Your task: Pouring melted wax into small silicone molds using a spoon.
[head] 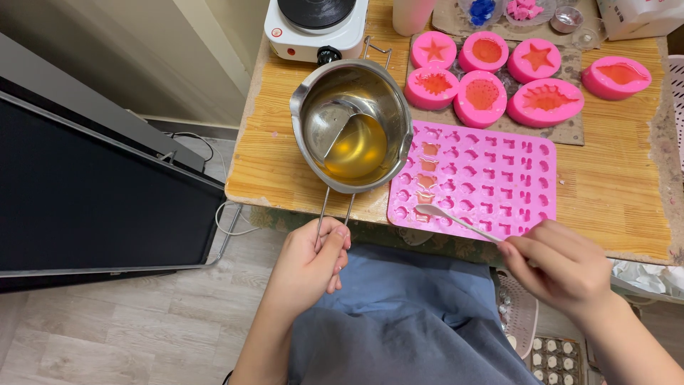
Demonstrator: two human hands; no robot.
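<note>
From the head camera, the left hand [308,258] is closed around the wire handle [333,208] of a steel pot [352,125], which sits tilted near the table [285,150] edge, at about eleven o'clock from that hand. Amber liquid [356,151] pools toward the pot's lower side. The right hand [563,265] pinches the end of a small spoon [456,219] between fingers and thumb; the bowl of the spoon rests over the lower left corner of a flat pink mould tray [491,178], at ten o'clock from that hand. A few cavities in the tray's left column already show amber filling.

The risks, as I judge them: the pot hangs partly over the table edge above the lap, so a slip of the left hand's hold could tip liquid onto the blue cloth [413,321]. The spoon is shallow, so drips may land between cavities. Round pink moulds [491,78] sit at twelve o'clock from the tray, near enough to catch splashes. A hotplate [313,25] stands just behind the pot.
</note>
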